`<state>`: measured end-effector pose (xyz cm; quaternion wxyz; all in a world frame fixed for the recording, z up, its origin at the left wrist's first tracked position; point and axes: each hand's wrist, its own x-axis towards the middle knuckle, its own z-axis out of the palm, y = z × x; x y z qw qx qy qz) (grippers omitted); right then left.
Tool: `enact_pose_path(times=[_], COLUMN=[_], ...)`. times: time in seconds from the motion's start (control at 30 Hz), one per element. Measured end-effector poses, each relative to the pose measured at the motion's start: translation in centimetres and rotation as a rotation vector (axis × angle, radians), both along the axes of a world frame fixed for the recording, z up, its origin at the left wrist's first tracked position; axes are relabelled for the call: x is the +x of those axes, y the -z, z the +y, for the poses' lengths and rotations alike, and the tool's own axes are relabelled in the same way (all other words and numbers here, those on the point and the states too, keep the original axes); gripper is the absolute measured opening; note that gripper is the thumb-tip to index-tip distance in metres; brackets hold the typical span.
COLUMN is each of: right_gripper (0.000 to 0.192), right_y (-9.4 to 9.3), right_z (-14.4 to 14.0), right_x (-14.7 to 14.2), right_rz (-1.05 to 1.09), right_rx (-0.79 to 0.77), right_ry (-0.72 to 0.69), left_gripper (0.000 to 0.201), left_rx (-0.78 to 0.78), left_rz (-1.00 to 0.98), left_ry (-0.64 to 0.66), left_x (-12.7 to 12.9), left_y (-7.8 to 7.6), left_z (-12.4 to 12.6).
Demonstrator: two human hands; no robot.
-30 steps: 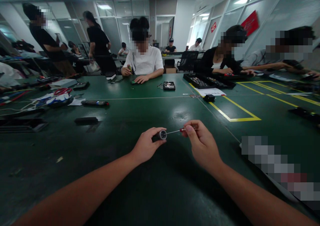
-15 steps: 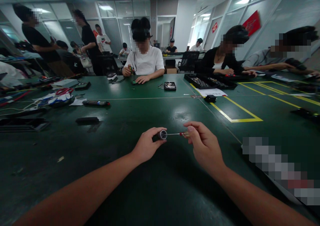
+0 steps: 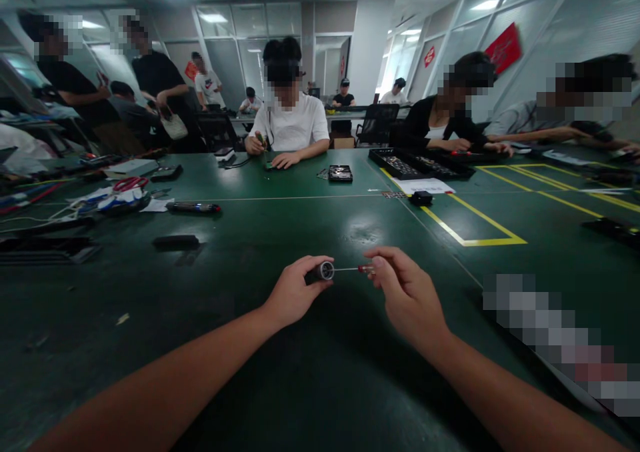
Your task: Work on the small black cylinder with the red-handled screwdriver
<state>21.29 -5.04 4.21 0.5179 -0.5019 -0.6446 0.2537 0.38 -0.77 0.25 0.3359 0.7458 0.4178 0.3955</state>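
My left hand (image 3: pixel 299 290) is closed around a dark cylinder (image 3: pixel 326 271) with a round, silver-rimmed end that faces right. What kind of part the cylinder is, I cannot make out. My right hand (image 3: pixel 409 292) grips a screwdriver (image 3: pixel 367 269) by its clear and red handle, the thumb and fingers pinched on it. The thin metal shaft points left and its tip reaches into the open end of the cylinder, where the tip itself is hidden. Both hands are just above the green table (image 3: pixel 280 385).
Left of my hands lie a black block (image 3: pixel 176 241), a dark pen-shaped tool (image 3: pixel 194 208) and red-handled pliers (image 3: pixel 129 184). Farther back are a small black box (image 3: pixel 341 173) and parts trays (image 3: pixel 420 164). A small black item (image 3: pixel 421 199) sits by yellow tape. A co-worker (image 3: pixel 290 119) sits opposite.
My right fingers have shifted slightly on the screwdriver handle, while the tip stays in the cylinder. My left hand holds its place. A standing person at the back left has turned.
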Motion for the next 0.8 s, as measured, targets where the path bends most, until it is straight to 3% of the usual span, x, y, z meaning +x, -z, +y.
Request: enact_pose_path(times=[0.3, 0.37, 0.47, 0.5, 0.67, 0.8], right_gripper=[0.025, 0.027, 0.03, 0.029, 0.031, 0.031], right_y=[1.0, 1.1, 1.2, 1.2, 1.4, 1.2], right_z=[0.9, 1.7, 2.9, 3.2, 2.8, 2.0], right_x=[0.0, 0.2, 0.7, 0.8, 0.3, -0.1], right_rz=[0.107, 0.272, 0.597, 0.646, 0.501, 0.328], right_rx=[0.011, -0.091, -0.367, -0.39, -0.163, -0.064], right_ry=[0.04, 0.045, -0.116, -0.126, 0.03, 0.04], left_gripper=[0.039, 0.038, 0.036, 0.036, 0.039, 0.038], left_rx=[0.045, 0.087, 0.144, 0.141, 0.067, 0.06], left_rz=[0.037, 0.064, 0.118, 0.124, 0.085, 0.075], left_ry=[0.024, 0.049, 0.062, 0.054, -0.022, -0.021], left_x=[0.3, 0.3, 0.0, -0.1, -0.2, -0.1], left_y=[-0.1, -0.3, -0.6, -0.7, -0.8, -0.5], left_z=[-0.2, -0.3, -0.1, -0.1, 0.2, 0.2])
